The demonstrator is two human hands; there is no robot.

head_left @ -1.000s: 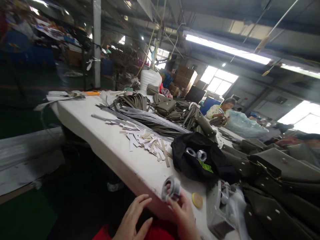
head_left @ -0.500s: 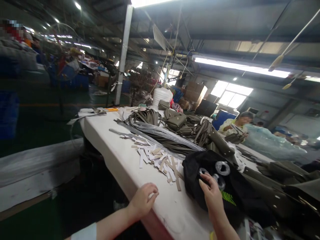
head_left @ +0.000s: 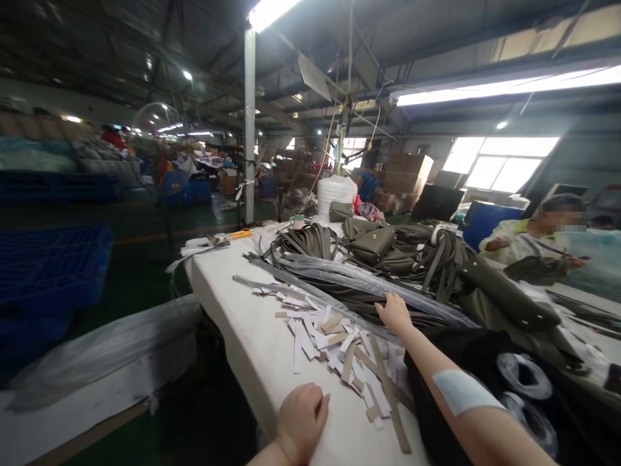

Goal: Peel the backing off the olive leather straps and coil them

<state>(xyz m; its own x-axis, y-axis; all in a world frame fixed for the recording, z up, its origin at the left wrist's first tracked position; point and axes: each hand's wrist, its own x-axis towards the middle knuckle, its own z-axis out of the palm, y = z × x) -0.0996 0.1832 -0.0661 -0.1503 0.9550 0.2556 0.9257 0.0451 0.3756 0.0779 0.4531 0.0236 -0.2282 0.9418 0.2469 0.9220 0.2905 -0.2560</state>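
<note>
My right hand (head_left: 395,313) reaches far forward over the white table (head_left: 228,291) and rests its fingers on a long bundle of olive straps in clear plastic (head_left: 359,285). Its fingers are bent downward on the bundle. A pale patch is stuck on that forearm. My left hand (head_left: 301,417) sits at the table's near edge, curled into a loose fist, beside a scatter of white and tan paper strips (head_left: 334,343). A black bag (head_left: 490,362) holding rolls of grey tape (head_left: 526,375) lies under my right forearm.
Olive handbags (head_left: 373,241) and piles of olive straps (head_left: 301,243) cover the far table. A person in a pale top (head_left: 524,243) works at the right. A white column (head_left: 249,129), a white roll (head_left: 334,194), cardboard boxes (head_left: 407,171) and blue crates (head_left: 48,272) stand around.
My right hand left the tape rolls in the black bag and stretched forward onto the plastic-wrapped strap bundle. The camera moved closer and turned slightly; my left hand stays curled at the table edge.
</note>
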